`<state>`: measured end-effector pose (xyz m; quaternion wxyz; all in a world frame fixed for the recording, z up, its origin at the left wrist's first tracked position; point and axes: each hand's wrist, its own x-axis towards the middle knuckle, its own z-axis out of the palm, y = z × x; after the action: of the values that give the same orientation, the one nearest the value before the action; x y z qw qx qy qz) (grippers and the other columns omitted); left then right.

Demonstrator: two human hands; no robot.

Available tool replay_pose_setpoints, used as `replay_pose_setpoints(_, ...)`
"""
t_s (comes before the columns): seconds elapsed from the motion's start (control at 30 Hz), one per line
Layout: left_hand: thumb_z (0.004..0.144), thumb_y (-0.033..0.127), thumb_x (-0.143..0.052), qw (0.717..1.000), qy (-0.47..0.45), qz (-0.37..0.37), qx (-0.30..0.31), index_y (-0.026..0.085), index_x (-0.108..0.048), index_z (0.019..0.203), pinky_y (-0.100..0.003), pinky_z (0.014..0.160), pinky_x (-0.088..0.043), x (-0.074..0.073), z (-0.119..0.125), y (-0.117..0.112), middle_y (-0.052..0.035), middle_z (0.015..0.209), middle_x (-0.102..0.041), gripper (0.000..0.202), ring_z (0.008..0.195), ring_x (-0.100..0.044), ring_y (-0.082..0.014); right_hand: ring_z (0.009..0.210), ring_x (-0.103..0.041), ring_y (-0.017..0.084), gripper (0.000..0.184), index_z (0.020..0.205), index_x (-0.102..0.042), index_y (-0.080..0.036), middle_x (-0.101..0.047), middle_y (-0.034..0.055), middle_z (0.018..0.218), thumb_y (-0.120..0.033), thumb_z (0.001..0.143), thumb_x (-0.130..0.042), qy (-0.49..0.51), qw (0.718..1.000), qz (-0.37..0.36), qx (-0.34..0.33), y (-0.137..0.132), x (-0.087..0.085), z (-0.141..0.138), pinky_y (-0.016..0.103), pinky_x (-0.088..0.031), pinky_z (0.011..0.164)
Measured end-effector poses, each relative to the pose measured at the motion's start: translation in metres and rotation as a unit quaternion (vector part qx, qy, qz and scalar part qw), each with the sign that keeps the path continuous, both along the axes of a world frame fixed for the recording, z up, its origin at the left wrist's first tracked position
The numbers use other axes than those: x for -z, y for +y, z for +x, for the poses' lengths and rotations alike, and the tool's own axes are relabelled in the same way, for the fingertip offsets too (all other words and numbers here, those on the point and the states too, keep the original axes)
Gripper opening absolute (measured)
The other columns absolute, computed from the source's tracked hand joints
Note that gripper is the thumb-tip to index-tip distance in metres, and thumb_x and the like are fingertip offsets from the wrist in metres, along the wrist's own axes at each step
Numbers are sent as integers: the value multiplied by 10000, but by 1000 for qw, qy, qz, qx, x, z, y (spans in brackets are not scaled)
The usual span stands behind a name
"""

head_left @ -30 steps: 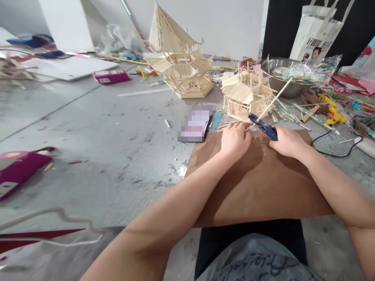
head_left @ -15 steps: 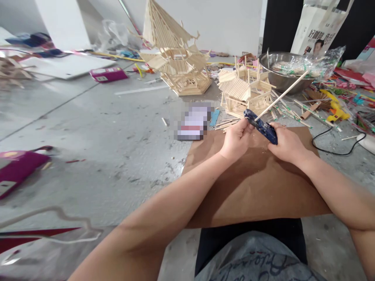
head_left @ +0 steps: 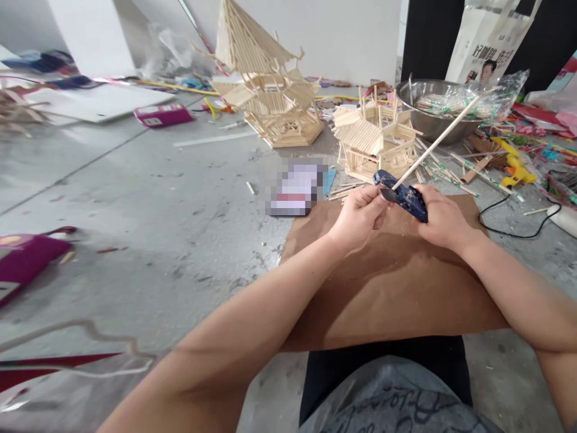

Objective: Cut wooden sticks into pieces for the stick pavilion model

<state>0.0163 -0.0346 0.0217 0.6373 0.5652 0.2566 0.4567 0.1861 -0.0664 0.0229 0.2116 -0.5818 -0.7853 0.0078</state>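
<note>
My right hand (head_left: 442, 218) grips a dark blue cutter tool (head_left: 401, 195) whose jaws close around a long wooden stick (head_left: 435, 144) that slants up to the right. My left hand (head_left: 358, 216) is closed in a pinch on the near end of that stick, right at the cutter's tip. Both hands hover above a brown cardboard sheet (head_left: 387, 288) on the floor. Just beyond them stands a small stick-built house model (head_left: 374, 144).
A taller stick pagoda (head_left: 265, 78) stands farther back. A metal bowl (head_left: 433, 120) holds bagged sticks at the right, with a yellow glue gun (head_left: 514, 168) and black cord (head_left: 518, 225) nearby. A blurred flat item (head_left: 295, 186) lies left of the cardboard. Magenta boxes (head_left: 22, 258) sit on the concrete floor.
Both hands lifted off the cardboard and came together. My left hand went from resting palm-down among loose sticks to pinching the stick end at the cutter's tip.
</note>
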Motion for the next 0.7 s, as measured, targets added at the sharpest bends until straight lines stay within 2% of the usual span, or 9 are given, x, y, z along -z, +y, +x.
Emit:
replay_pose_setpoints(0.27, 658, 411, -655, 995, 19, -68, 73, 148, -477, 609, -159, 375, -117, -3, -9, 3, 97, 426, -223, 321, 364, -168, -3, 1018, -530, 257, 503, 1176, -406, -146, -573, 130, 1104, -247, 685, -450, -30, 999, -42, -5, -2, -10, 1, 364, -409, 844)
replay_pose_setpoints(0.53, 624, 365, -691, 981, 16, -133, 141, 139, -505, 622, -137, 363, -130, -6, -15, 7, 103, 425, -200, 293, 355, -170, 4, 1012, -539, 245, 482, 1172, -422, -159, -575, 114, 1121, -258, 702, -454, -43, 997, -58, -3, -3, -10, 0, 338, -403, 822)
replay_pose_setpoints(0.7, 605, 335, -709, 969, -1, -161, 189, 131, -538, 620, -132, 342, -129, -6, -19, 11, 95, 424, -218, 267, 337, -185, 3, 945, -572, 236, 457, 1150, -447, -161, -620, 98, 1027, -267, 706, -451, -49, 997, -60, -2, -5, -11, 0, 321, -410, 773)
